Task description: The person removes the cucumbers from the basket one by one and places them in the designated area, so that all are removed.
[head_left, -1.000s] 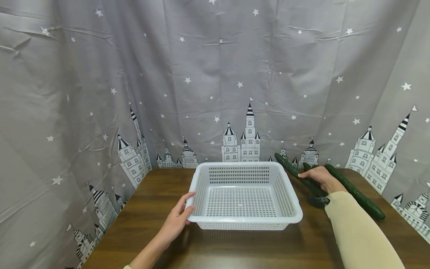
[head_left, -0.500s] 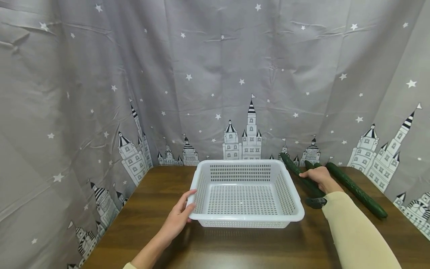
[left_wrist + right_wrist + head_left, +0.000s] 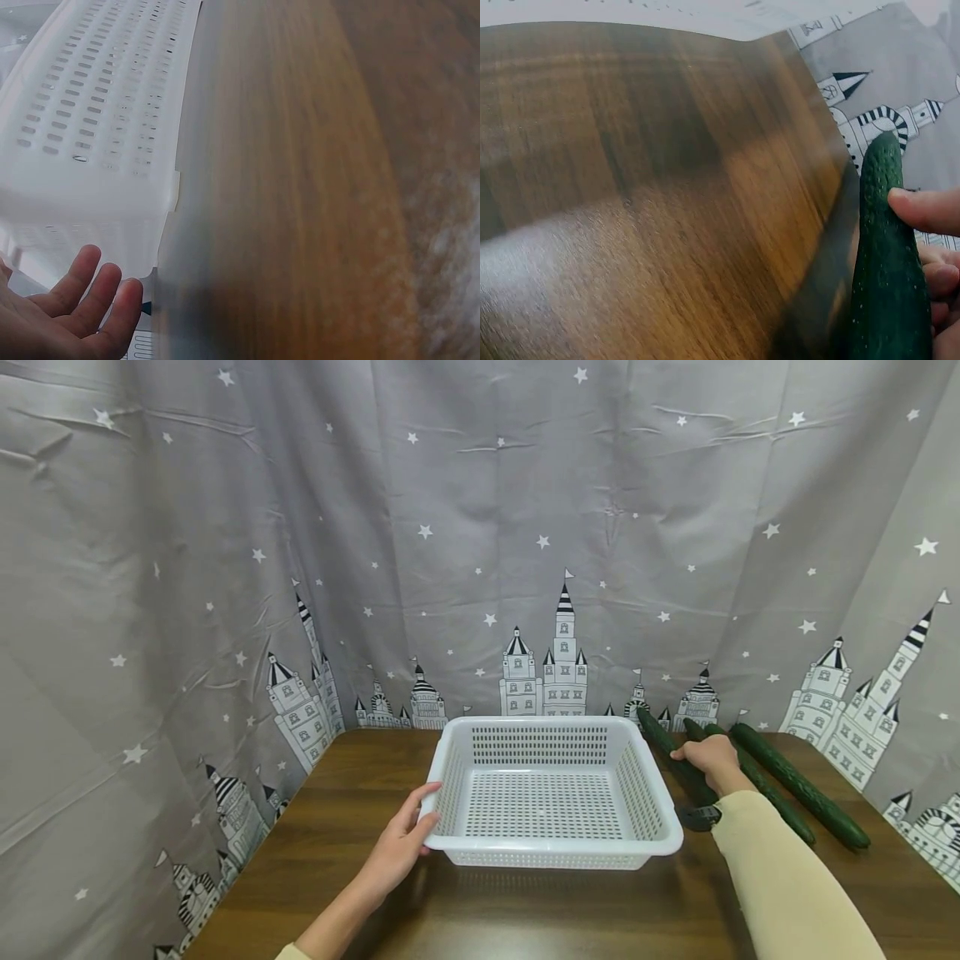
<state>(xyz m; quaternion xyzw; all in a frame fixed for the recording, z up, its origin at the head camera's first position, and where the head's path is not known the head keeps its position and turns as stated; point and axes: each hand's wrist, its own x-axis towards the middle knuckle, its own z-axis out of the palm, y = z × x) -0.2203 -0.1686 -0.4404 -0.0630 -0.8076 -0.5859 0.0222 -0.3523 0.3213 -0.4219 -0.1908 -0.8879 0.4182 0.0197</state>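
A white plastic basket (image 3: 555, 846) with slotted walls sits on the wooden table. My left hand (image 3: 397, 839) grips its left rim near the front corner. In the left wrist view, several fingertips (image 3: 86, 292) of that hand are bent beside the basket wall (image 3: 97, 195). My right hand (image 3: 712, 758) holds a long dark green cucumber (image 3: 663, 747) to the right of the basket. The right wrist view shows the thumb pressed on this cucumber (image 3: 885, 255) and curled fingers on its other side. The cucumber's near end runs down by the dark wristband.
More cucumbers lie to the right of the right hand: one (image 3: 776, 800) passes beside the sleeve, and another (image 3: 802, 789) lies farthest right. A further cucumber tip (image 3: 692, 728) shows behind the hand. A grey curtain (image 3: 450, 527) with castles hangs behind the table (image 3: 360, 777).
The held cucumber's far tip has swung a little to the right. My right forearm has shifted left, uncovering more of a cucumber beside it. The left hand stays on the basket rim.
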